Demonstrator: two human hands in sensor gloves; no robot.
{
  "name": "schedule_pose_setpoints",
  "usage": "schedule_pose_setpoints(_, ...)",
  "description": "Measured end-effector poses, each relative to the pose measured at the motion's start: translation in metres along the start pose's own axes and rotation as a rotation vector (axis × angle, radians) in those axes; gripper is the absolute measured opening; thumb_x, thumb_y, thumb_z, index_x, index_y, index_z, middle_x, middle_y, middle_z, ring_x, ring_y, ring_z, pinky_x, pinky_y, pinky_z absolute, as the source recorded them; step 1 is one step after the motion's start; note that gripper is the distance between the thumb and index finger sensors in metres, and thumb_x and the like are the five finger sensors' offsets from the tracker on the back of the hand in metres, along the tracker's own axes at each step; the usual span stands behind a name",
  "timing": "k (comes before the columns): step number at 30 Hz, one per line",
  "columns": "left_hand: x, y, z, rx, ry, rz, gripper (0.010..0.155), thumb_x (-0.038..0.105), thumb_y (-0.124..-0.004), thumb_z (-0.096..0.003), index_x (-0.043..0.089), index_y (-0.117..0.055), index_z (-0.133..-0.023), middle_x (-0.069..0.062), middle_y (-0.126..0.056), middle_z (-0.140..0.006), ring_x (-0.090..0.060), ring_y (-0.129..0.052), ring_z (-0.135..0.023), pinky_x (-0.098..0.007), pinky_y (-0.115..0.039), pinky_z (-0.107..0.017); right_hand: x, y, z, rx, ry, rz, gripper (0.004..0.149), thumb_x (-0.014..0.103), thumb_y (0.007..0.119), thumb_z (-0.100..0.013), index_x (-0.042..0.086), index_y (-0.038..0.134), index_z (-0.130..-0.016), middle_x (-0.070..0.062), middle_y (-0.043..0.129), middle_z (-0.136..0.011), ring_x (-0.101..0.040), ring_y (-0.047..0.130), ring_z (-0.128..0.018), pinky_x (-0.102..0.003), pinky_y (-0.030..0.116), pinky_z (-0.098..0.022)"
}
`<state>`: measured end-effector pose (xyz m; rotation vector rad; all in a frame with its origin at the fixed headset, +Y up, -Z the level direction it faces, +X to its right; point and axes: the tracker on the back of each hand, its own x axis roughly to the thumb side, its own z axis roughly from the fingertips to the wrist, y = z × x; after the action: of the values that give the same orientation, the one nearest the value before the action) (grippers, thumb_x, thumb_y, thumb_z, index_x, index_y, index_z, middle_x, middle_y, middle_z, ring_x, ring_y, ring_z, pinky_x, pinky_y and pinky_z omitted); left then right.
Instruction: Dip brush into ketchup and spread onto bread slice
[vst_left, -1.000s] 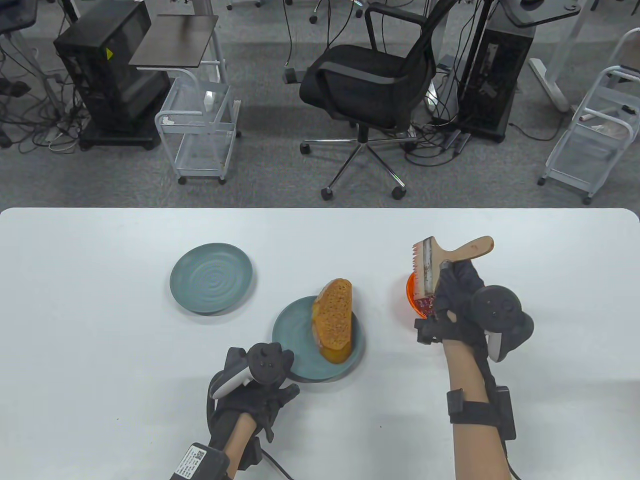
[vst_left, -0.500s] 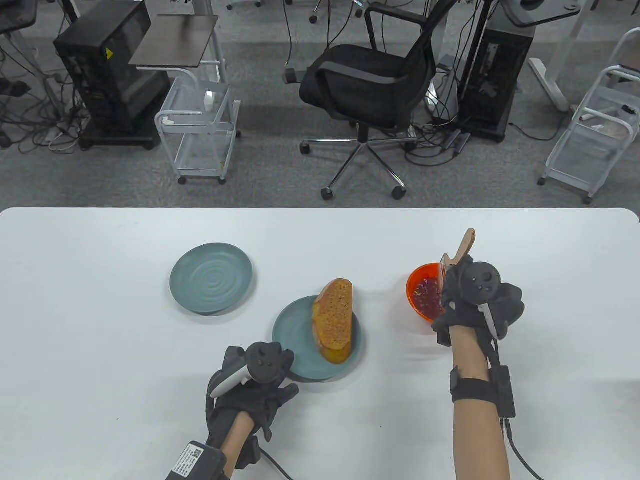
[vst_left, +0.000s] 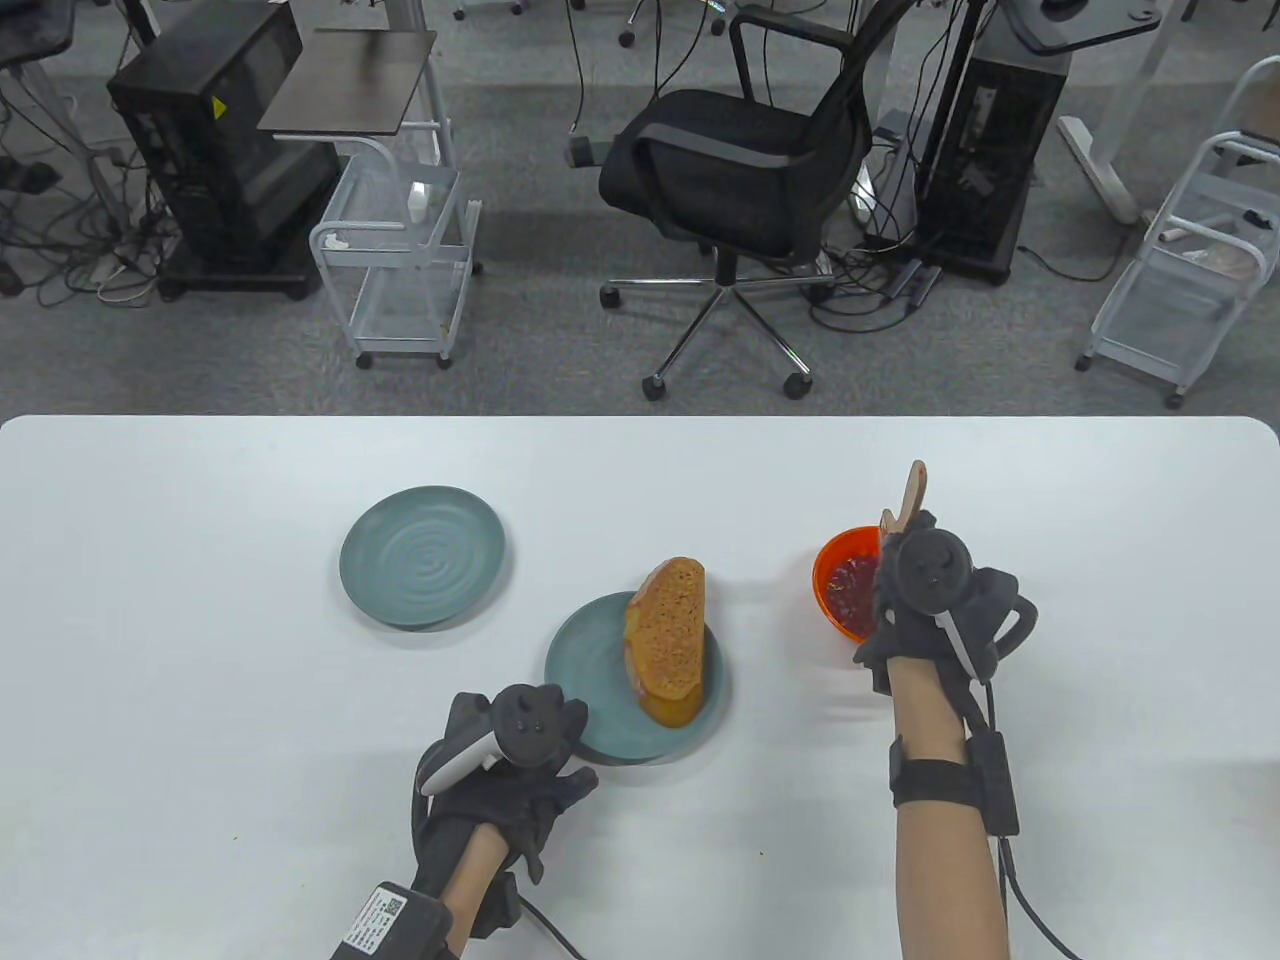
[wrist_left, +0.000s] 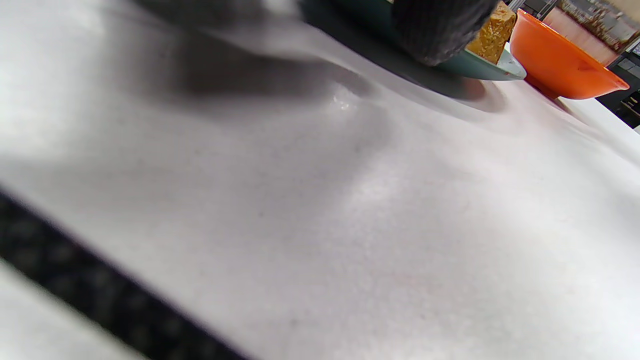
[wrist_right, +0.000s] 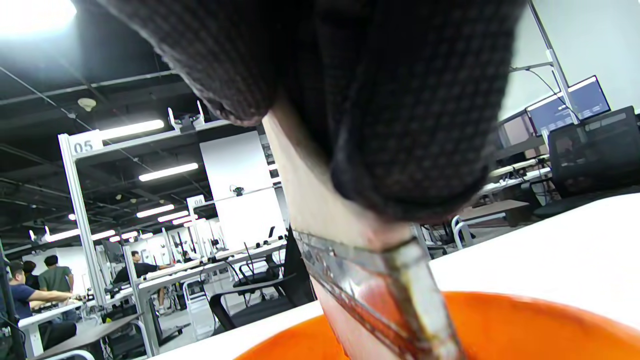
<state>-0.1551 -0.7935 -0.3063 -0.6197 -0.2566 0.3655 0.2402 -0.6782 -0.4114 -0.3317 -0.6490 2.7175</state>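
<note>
White tabletop (vst_left: 200, 700) spans the table view, with rounded far corners. Two teal plates on it: an empty ridged plate (vst_left: 422, 556) left of centre, toward the far edge, and a second plate (vst_left: 590, 690) nearer the near edge at about the middle. Bread slice (vst_left: 668, 630) sits on that second plate, propped on edge and leaning, crumb face turned left, crust end toward the near edge. Orange bowl (vst_left: 840, 590) stands right of the bread plate, apart from it, holding dark red ketchup (vst_left: 850, 585). Right hand (vst_left: 935, 600) is over the bowl's right side, clenched around the wooden brush (vst_left: 908, 495); the handle tip sticks up past the knuckles toward the far edge. Right wrist view: gloved fingers (wrist_right: 410, 125) wrap the pale handle, and the smeared metal ferrule (wrist_right: 380, 295) slants down inside the orange rim (wrist_right: 525, 320); bristles are out of sight below the frame, so contact with the ketchup cannot be confirmed. Left hand (vst_left: 510, 770) rests on the tabletop at the near-left rim of the bread plate, fingers loosely curled, grasping nothing. Left wrist view is blurred: a dark glove (wrist_left: 435, 25) at top, the plate edge (wrist_left: 495, 72) and a bread corner (wrist_left: 492, 32) beyond it, with the orange bowl (wrist_left: 560, 65) farther off.
</note>
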Motion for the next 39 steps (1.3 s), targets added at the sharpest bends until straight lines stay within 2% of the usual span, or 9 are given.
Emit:
schedule_pose_setpoints(5, 0.0, 0.0, 0.0, 0.001, 0.002, -0.003, 0.07, 0.046, -0.063, -0.066, 0.026, -0.02, -0.117, 0.0, -0.001, -0.117, -0.045, -0.005, -0.107, -0.061, -0.018, -0.07, 0.009, -0.027, 0.005, -0.045, -0.022, -0.057, 0.046, 0.024, 0.084, -0.051, -0.002, 0.08, -0.089, -0.03, 0.091, -0.071, -0.04, 0.109, -0.048, -0.033, 0.1, -0.023)
schedule_pose_setpoints(10, 0.001, 0.0, 0.0, 0.0, 0.008, -0.012, 0.07, 0.046, -0.063, -0.0661, 0.026, -0.019, -0.117, -0.001, -0.001, -0.117, -0.044, -0.005, -0.107, -0.061, -0.018, -0.07, 0.032, -0.039, 0.032, -0.051, -0.037, -0.328, 0.047, 0.024, 0.085, -0.051, -0.004, 0.08, -0.088, -0.031, 0.091, -0.069, -0.039, 0.11, -0.046, -0.031, 0.101, -0.021)
schedule_pose_setpoints(13, 0.001, 0.0, 0.0, 0.0, 0.009, -0.01, 0.07, 0.046, -0.063, -0.066, 0.026, -0.02, -0.117, -0.001, -0.001, -0.117, -0.044, -0.005, -0.107, -0.061, -0.018, -0.07, 0.051, -0.026, 0.053, 0.012, -0.046, -0.501, 0.047, 0.024, 0.085, -0.051, -0.005, 0.08, -0.088, -0.031, 0.092, -0.068, -0.039, 0.111, -0.044, -0.03, 0.102, -0.021)
schedule_pose_setpoints(20, 0.0, -0.001, 0.0, 0.002, 0.007, -0.011, 0.07, 0.046, -0.063, -0.066, 0.026, -0.019, -0.117, -0.001, -0.001, -0.117, -0.044, -0.005, -0.107, -0.061, -0.018, -0.07, 0.08, 0.032, 0.087, 0.176, 0.0, -0.731, 0.047, 0.024, 0.085, -0.051, -0.006, 0.08, -0.087, -0.032, 0.092, -0.066, -0.038, 0.112, -0.042, -0.028, 0.103, -0.019)
schedule_pose_setpoints(27, 0.0, -0.001, 0.0, -0.001, 0.001, -0.001, 0.07, 0.046, -0.063, -0.066, 0.026, -0.02, -0.117, 0.0, -0.001, -0.117, -0.044, -0.005, -0.107, -0.061, -0.018, -0.07, 0.086, 0.052, 0.097, 0.203, -0.026, -0.665, 0.047, 0.023, 0.085, -0.05, -0.007, 0.081, -0.086, -0.033, 0.092, -0.066, -0.039, 0.112, -0.041, -0.028, 0.103, -0.019)
schedule_pose_setpoints(30, 0.0, -0.001, 0.0, 0.001, 0.003, -0.008, 0.07, 0.046, -0.063, -0.0659, 0.026, -0.019, -0.117, -0.001, -0.001, -0.117, -0.044, -0.005, -0.107, -0.061, -0.018, -0.07, 0.084, 0.044, 0.095, 0.166, -0.075, -0.613, 0.047, 0.023, 0.085, -0.05, -0.007, 0.081, -0.086, -0.033, 0.092, -0.066, -0.039, 0.111, -0.041, -0.029, 0.102, -0.018)
schedule_pose_setpoints(34, 0.001, 0.0, 0.0, 0.001, 0.004, -0.011, 0.07, 0.046, -0.063, -0.066, 0.026, -0.019, -0.117, -0.001, -0.001, -0.117, -0.044, -0.005, -0.107, -0.061, -0.018, -0.07, 0.082, 0.027, 0.094, 0.042, -0.174, -0.453, 0.047, 0.025, 0.085, -0.05, -0.005, 0.082, -0.086, -0.03, 0.093, -0.065, -0.036, 0.112, -0.04, -0.027, 0.102, -0.018)
schedule_pose_setpoints(37, 0.0, -0.001, 0.0, 0.001, 0.003, -0.01, 0.07, 0.046, -0.063, -0.0661, 0.026, -0.019, -0.117, -0.001, -0.001, -0.117, -0.044, -0.005, -0.107, -0.061, -0.018, -0.07, 0.083, 0.027, 0.098, 0.037, -0.171, -0.515, 0.047, 0.026, 0.084, -0.051, -0.004, 0.081, -0.087, -0.029, 0.093, -0.066, -0.035, 0.112, -0.041, -0.027, 0.102, -0.019)
schedule_pose_setpoints(39, 0.001, -0.001, 0.001, 0.0, 0.005, -0.009, 0.071, 0.046, -0.063, -0.066, 0.026, -0.019, -0.117, -0.001, -0.001, -0.117, -0.044, -0.005, -0.107, -0.061, -0.018, -0.07, 0.085, 0.035, 0.101, 0.084, -0.109, -0.626, 0.047, 0.026, 0.084, -0.051, -0.005, 0.08, -0.087, -0.03, 0.093, -0.066, -0.035, 0.112, -0.041, -0.027, 0.102, -0.019)
